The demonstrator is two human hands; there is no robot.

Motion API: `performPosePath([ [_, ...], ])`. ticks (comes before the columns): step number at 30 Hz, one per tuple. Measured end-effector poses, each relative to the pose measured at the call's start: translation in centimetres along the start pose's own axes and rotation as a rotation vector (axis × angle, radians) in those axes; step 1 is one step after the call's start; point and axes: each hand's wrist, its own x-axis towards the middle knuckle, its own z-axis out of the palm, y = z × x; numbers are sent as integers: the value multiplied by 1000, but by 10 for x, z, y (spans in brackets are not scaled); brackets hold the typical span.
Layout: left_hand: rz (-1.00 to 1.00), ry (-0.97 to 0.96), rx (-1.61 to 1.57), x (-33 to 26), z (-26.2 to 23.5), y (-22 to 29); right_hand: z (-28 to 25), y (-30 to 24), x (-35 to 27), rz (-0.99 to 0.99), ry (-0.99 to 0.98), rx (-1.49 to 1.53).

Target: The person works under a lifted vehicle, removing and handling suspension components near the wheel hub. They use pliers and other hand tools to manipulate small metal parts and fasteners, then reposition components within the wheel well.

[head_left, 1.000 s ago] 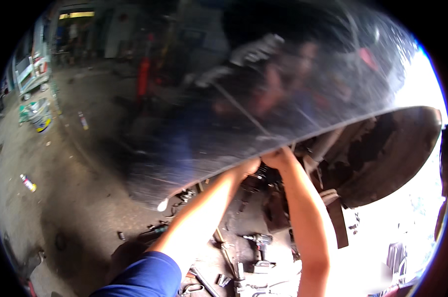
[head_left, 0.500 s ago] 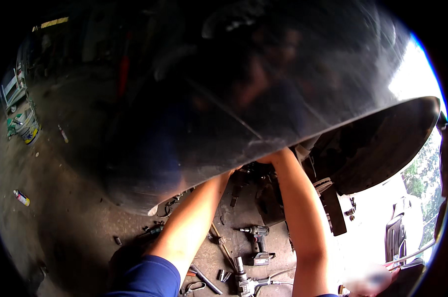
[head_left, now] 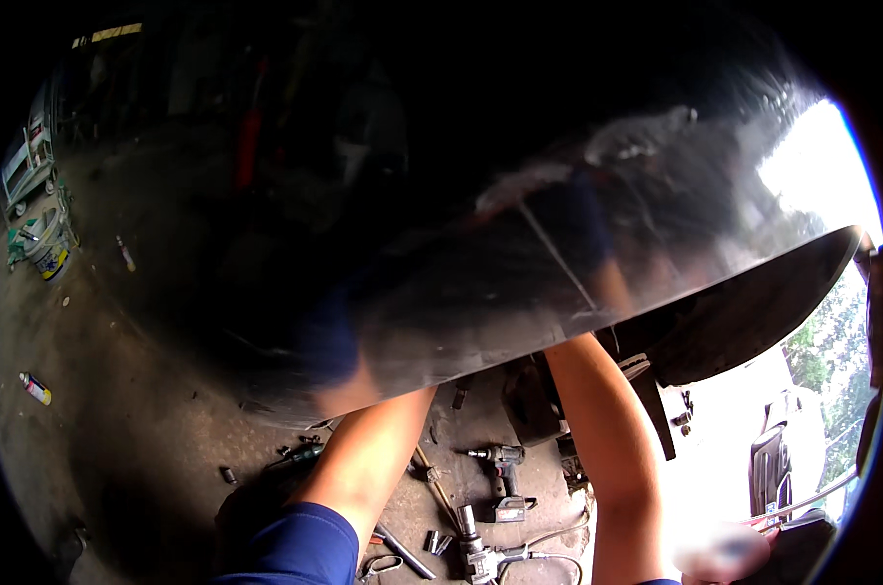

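A large dark, glossy, scuffed car body panel (head_left: 461,327) fills the upper middle of the view and mirrors my arms. My left forearm (head_left: 375,444) comes up from below and passes behind the panel's lower edge. Farther right, my right forearm (head_left: 607,439) goes under the same edge. Both hands are completely hidden there, so what they touch or hold does not show. Close to the right forearm are the dark wheel-arch liner (head_left: 744,327) and a brake disc edge (head_left: 634,368).
On the floor between my arms lie a cordless impact wrench (head_left: 506,480), a grey power tool with a hose (head_left: 482,561) and a metal bar (head_left: 405,552). At far left are a spray can (head_left: 35,388), a bucket (head_left: 49,258) and a wheeled cart (head_left: 29,171).
The view has shifted, and the panel's edge now covers more of both arms. The bits of both hands that showed at the edge are now hidden.
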Motion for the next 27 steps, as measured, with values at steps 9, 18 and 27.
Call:
performPosePath([
  [9,-20,89,19,-9,-35,29,19,19,48,82,-17,13],
  [18,65,73,-238,4,-82,31,194,99,6,-608,218,-2582],
  [27,-301,-157,-408,-25,-38,36,189,103,-49,-465,381,-2639],
])
